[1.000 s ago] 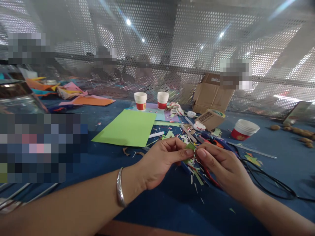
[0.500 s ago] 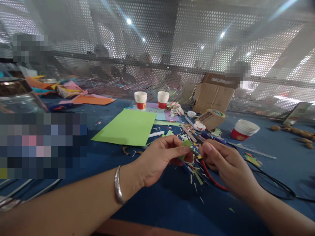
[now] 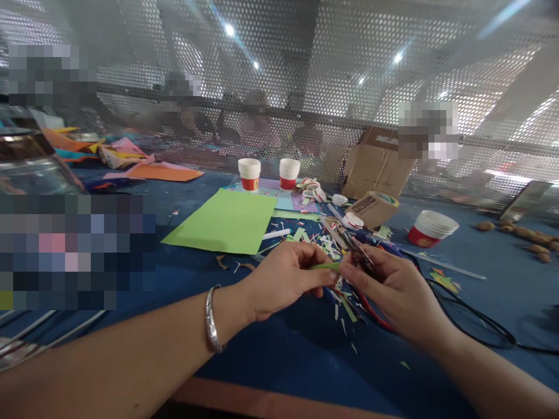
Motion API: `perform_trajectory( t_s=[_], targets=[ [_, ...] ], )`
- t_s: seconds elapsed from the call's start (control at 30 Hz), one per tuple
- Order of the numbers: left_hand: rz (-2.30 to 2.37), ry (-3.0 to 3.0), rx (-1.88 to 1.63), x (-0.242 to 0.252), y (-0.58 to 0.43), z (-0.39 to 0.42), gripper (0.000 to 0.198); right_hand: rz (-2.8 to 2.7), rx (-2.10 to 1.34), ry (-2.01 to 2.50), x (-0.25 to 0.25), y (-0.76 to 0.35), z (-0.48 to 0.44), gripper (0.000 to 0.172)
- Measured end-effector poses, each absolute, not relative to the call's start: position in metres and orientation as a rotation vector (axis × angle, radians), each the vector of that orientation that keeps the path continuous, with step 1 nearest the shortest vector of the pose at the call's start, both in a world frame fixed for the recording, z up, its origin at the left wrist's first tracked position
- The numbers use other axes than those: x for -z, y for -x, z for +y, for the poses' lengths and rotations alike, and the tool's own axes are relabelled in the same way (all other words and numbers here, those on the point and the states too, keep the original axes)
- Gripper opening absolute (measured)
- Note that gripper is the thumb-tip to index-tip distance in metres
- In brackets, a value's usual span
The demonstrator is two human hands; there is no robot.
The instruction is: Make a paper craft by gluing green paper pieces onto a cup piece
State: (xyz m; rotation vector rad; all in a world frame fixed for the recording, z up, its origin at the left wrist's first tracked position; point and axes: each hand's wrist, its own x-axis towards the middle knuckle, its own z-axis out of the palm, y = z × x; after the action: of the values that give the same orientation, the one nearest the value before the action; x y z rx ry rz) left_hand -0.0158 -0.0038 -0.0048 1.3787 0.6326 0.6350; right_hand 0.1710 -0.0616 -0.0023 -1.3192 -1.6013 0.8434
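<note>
Over the near middle of the blue desk (image 3: 305, 369), two bare hands meet above a litter of thin white, green and coloured paper clippings (image 3: 347, 308). The left hand (image 3: 286, 273) has its fingers closed in a pinch, thumb on top, on a small bright green paper piece (image 3: 325, 266) seen nearly edge-on. The fingers of the right hand (image 3: 395, 288) are curled closed round a slim, shiny metal tool (image 3: 362, 256), perhaps scissors, whose tips point up and away; the right thumb tip comes up to the green piece's end, seemingly touching it. Behind lies a large flat light-green paper sheet (image 3: 227, 221), with two stacks of white-and-red paper cups (image 3: 249, 174) (image 3: 289, 174) beyond. The step in hand looks like fine handling or turning of the small piece; the next move probably calls for a steady left pinch and the tool's tips kept clear of the fingers
</note>
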Motion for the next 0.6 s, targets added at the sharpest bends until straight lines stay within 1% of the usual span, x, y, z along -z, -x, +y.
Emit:
perform_trajectory(
  t_s=[0.17, 0.3, 0.37, 0.6],
  targets=[
    [0.623, -1.336, -0.688, 0.005, 0.018, -0.001, 0.021, -1.604, -0.837, 1.292, 0.004, -0.173, -0.062, 0.027],
    [0.658, -1.402, -0.748, 0.001, 0.023, 0.006, 0.022, -1.549, -0.871, 1.304, 0.008, -0.181, -0.063, 0.042],
    [0.687, -1.438, -0.768, -0.001, 0.026, 0.009, 0.022, -1.559, -0.872, 1.341, 0.008, -0.184, -0.063, 0.046],
    [0.717, -1.496, -0.739, -0.001, 0.026, 0.009, 0.020, -1.673, -0.802, 1.360, 0.005, -0.182, -0.062, 0.045]
  ],
)
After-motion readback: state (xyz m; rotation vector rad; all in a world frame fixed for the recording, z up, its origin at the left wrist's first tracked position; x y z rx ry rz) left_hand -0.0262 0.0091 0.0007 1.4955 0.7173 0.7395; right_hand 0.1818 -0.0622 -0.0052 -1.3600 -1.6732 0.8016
